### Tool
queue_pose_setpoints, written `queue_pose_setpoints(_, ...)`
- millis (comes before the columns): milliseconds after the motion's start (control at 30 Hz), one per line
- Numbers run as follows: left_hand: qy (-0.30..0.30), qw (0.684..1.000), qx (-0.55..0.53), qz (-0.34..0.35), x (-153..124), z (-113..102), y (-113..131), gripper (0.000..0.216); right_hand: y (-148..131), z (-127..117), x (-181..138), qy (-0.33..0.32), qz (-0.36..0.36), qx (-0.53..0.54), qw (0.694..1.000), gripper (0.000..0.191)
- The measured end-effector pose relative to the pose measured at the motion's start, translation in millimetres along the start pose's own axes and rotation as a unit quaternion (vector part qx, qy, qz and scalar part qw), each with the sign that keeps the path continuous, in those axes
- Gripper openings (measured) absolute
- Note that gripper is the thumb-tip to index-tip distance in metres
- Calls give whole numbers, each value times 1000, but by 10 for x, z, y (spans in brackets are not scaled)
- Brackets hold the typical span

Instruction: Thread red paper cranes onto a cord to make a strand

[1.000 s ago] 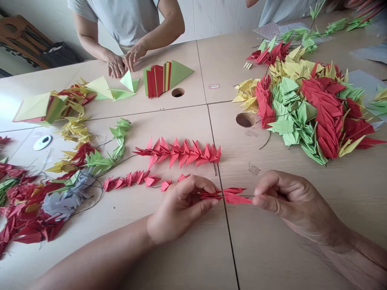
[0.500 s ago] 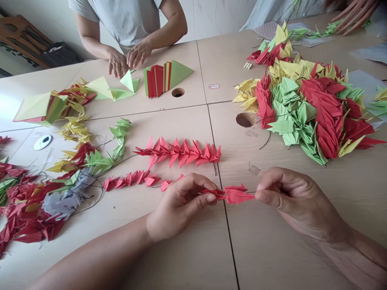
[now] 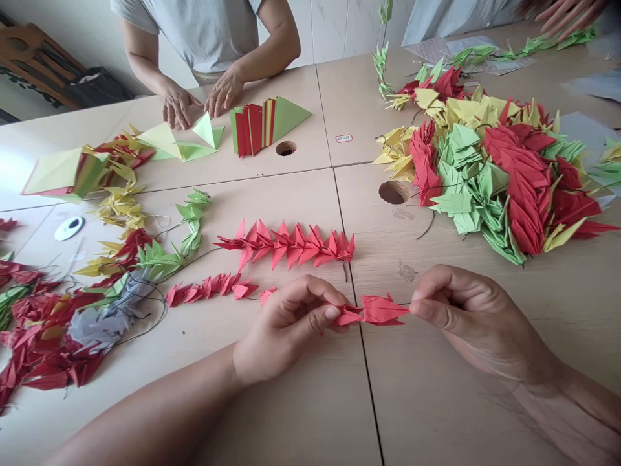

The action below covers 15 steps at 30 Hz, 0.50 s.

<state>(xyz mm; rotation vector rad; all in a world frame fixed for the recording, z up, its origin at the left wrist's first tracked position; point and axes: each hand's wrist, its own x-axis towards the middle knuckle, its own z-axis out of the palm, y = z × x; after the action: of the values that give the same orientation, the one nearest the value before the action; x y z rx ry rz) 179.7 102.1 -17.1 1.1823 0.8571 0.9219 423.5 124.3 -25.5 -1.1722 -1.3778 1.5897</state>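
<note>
My left hand (image 3: pixel 291 327) is closed, thumb and forefinger pinching a red origami crane (image 3: pixel 350 316) on a string. Beside it, toward the right, a second red origami crane (image 3: pixel 383 310) hangs between my hands. A dark thread (image 3: pixel 405 304) runs from this crane to my right hand (image 3: pixel 466 317), whose thumb and forefinger pinch it close to the crane's pointed tip. Leftward of my left hand, the string of small red cranes (image 3: pixel 208 288) lies on the table. Just behind it is a fuller row of red cranes (image 3: pixel 286 244) with spread wings.
A big heap of red, green and yellow cranes (image 3: pixel 485 168) lies at back right. More strung cranes (image 3: pixel 58 336) cover the left side. Folded paper triangles (image 3: pixel 262 126) stand near a co-worker's hands (image 3: pixel 223 90). The table has round holes (image 3: pixel 394 192).
The red crane between my hands has turned slightly, and the thread at my right fingertips now shows. Across the table, a co-worker's hand shifted left; at back right, a green strand is lifted.
</note>
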Motion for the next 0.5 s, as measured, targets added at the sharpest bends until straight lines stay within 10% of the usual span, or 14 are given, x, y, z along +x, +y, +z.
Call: queue_pose_setpoints(500,-13,999,3,34,8,14,-2,7,49,37,66,28,-54,-27,998,16)
